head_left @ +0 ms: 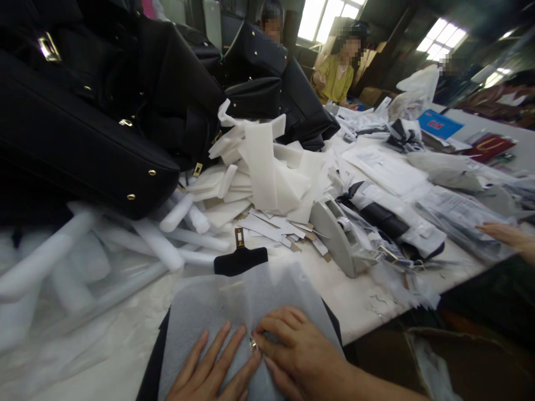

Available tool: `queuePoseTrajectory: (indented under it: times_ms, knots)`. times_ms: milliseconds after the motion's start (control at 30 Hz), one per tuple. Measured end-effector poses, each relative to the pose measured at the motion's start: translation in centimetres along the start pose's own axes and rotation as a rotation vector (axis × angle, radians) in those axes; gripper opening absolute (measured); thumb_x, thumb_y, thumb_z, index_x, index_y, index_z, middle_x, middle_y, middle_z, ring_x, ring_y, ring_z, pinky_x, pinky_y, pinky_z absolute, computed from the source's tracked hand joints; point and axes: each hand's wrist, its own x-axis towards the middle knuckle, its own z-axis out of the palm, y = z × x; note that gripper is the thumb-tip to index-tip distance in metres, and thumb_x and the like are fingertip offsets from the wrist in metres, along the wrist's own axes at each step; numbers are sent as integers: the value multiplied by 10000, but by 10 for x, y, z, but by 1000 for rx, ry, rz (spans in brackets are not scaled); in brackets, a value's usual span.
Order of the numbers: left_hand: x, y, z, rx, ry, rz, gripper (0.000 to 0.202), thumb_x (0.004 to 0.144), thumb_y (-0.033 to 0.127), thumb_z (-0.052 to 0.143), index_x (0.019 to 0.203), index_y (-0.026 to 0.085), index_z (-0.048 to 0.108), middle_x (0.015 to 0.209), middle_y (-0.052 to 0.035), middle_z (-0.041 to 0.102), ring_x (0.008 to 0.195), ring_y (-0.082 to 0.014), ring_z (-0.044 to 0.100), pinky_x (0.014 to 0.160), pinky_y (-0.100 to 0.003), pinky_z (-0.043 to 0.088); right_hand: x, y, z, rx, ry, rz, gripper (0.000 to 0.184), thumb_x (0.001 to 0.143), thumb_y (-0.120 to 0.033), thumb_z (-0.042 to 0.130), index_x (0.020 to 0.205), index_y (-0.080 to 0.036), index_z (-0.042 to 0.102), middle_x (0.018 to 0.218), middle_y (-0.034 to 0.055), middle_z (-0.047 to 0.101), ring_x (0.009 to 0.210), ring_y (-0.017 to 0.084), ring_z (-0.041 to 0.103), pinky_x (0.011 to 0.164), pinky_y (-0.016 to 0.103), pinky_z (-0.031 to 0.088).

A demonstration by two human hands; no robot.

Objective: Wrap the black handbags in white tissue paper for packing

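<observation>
A black bag (151, 356) lies in front of me, mostly covered by a thin, translucent whitish sheet (288, 287). Its black tab (241, 262) with a gold clasp plate (239, 238) sticks out beyond the sheet's far edge. My left hand (213, 367) rests flat on the sheet, fingers spread, its index fingertip beside a small shiny metal fitting (253, 346). Thumb and fingers of my right hand (296, 348) are pinched together at that fitting, over the middle of the sheet. Which part of the fitting is gripped is partly hidden by the fingers.
Black bags (83, 128) are piled at the left. White foam sheets (261, 167), foam rolls (167, 245) and cardboard strips (271, 225) lie ahead. A grey tape dispenser (334, 236) and plastic-wrapped straps (388, 217) sit right. Another person's hand (507, 234) reaches in; a co-worker in yellow (336, 83) is beyond.
</observation>
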Motion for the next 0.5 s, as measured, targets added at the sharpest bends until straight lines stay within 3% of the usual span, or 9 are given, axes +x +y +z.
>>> queuePoseTrajectory:
  times_ms: [100,200,300,400,500]
  knots:
    - [5,-1,-4,-18,-33,-40,541,873,170,476,1393,310,525,1296,-23,671,1153,-227,647,1242,-469,52,3,-1,1,-28,-18,4,402,958,-232,473,1352,-169,524,1221,91,624,1137,234,532,1060,422,415]
    - [6,-1,-10,-30,-76,-57,561,877,238,502,1435,291,472,1389,-48,602,1242,-248,585,1186,-429,261,0,-1,-1,-44,-38,11,438,991,-260,445,1420,-175,463,1334,90,580,1239,225,486,1143,413,345]
    - [4,1,-15,-63,-125,-76,583,915,313,523,1483,298,389,1492,-51,495,1330,-270,503,1060,-427,425,-10,1,-5,-100,-32,39,464,1013,-373,437,1450,-216,442,1524,82,425,1426,266,324,1203,472,252]
    - [4,1,-18,-101,-151,-97,584,947,369,524,1499,316,341,1506,-27,477,1343,-254,490,1054,-434,433,-21,3,-5,-165,-5,70,580,990,-549,440,1476,-234,414,1578,80,352,1481,300,233,1226,551,145]
    - [10,-4,-22,-173,-178,-97,537,959,353,525,1475,324,380,1449,-7,546,1296,-237,542,1086,-447,401,-25,4,-3,-188,15,70,612,986,-590,416,1488,-241,397,1570,68,372,1479,276,254,1230,540,139]
